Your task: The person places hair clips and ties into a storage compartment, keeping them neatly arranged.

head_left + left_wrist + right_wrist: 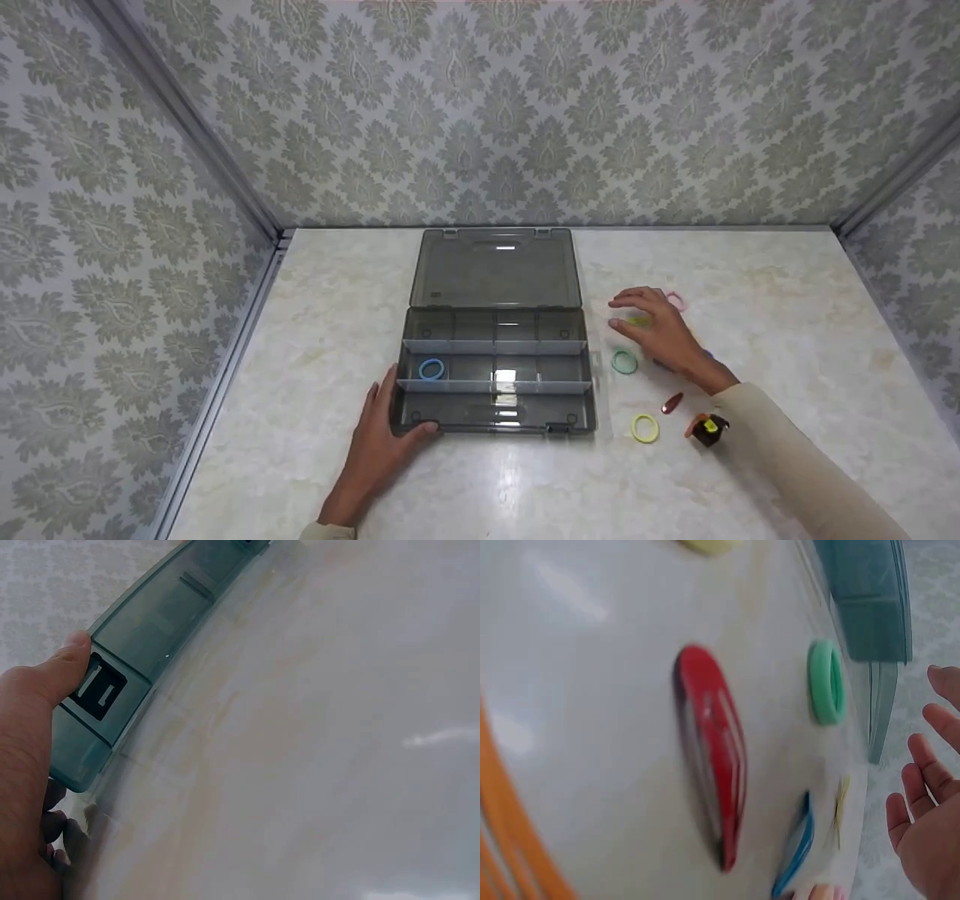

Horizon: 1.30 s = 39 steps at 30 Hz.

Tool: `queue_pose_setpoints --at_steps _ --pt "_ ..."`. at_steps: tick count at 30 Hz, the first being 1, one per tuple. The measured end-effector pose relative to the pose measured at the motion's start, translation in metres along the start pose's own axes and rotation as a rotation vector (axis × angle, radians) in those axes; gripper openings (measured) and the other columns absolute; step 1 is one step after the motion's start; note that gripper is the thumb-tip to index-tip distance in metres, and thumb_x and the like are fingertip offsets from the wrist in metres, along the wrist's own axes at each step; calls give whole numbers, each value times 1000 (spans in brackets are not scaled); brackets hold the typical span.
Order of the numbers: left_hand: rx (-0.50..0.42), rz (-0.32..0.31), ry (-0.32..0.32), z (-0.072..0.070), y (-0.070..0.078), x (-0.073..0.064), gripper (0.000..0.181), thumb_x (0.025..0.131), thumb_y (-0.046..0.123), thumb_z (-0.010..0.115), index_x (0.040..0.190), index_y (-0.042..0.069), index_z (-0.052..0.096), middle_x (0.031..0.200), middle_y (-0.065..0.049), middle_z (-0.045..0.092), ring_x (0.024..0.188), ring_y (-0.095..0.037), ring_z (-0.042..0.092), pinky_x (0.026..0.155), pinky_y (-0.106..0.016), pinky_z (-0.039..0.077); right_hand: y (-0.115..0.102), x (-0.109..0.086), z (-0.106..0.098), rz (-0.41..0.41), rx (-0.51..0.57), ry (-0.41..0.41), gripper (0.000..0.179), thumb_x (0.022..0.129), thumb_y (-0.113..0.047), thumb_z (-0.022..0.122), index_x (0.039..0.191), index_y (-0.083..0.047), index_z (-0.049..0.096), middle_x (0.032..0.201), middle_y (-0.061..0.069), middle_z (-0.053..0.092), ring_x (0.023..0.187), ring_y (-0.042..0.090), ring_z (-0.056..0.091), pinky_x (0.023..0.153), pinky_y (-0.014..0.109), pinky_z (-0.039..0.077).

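Note:
My left hand (375, 442) grips the near left corner of a smoky clear plastic organizer box (495, 430), fingers along its side and thumb on its front, beside a latch (99, 686). Inside the middle row, at the left, lies a blue hair tie (421, 370). My right hand (664, 334) hovers, fingers apart and holding nothing, over a small yellow-green item (639, 321) right of the box. Around it are a green hair tie (821, 682), a red snap hair clip (718, 735), a blue snap clip (799, 847) and a pink hair tie (682, 304).
The box lid (495, 270) lies back towards the wallpapered wall. Two clear dividers (450, 385) run across the box. Nearer me on the right are a yellow hair tie (635, 430) and a dark bundle (705, 433) with orange and yellow pieces.

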<state>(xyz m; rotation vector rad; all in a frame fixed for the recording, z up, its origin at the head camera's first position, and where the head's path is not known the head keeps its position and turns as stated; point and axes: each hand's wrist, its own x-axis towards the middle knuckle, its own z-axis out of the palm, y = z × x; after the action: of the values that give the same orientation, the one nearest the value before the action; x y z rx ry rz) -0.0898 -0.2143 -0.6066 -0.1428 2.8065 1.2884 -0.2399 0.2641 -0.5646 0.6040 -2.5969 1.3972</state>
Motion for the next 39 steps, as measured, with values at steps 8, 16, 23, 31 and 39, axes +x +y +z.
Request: queue_pose_setpoints --at_steps 8,16,23,31,39 --pt "-15 -5 2 0 -2 0 118 90 69 83 179 29 17 181 -16 25 167 -51 11 128 -77 20 22 -6 -25 107 4 50 30 104 -17 80 130 -1 78 140 14 67 138 30 51 119 61 39" --pt "-14 -3 5 0 -1 1 119 89 69 83 179 27 17 181 -17 25 167 -52 12 129 -76 20 43 -6 -46 152 -34 98 32 105 -16 79 131 3 76 141 22 64 131 34 52 112 38 43" --pt "-18 -16 -3 0 -2 0 117 90 67 82 179 30 16 181 -17 24 167 -51 11 127 -78 19 58 -10 -59 198 -88 130 33 106 -14 78 132 6 74 142 28 62 135 44 48 116 67 34" --pt "-11 -11 -3 1 -2 2 118 89 69 82 179 27 17 181 -16 26 167 -52 11 128 -77 18 66 -17 -66 334 -130 69 53 106 -31 79 146 1 66 160 28 49 153 50 34 125 76 25" --pt "-19 -44 -15 0 -1 1 120 88 71 82 179 28 16 182 -14 24 168 -50 9 130 -76 16 74 -18 -66 327 -164 84 55 104 -28 81 147 3 65 163 28 45 154 51 30 125 74 27"
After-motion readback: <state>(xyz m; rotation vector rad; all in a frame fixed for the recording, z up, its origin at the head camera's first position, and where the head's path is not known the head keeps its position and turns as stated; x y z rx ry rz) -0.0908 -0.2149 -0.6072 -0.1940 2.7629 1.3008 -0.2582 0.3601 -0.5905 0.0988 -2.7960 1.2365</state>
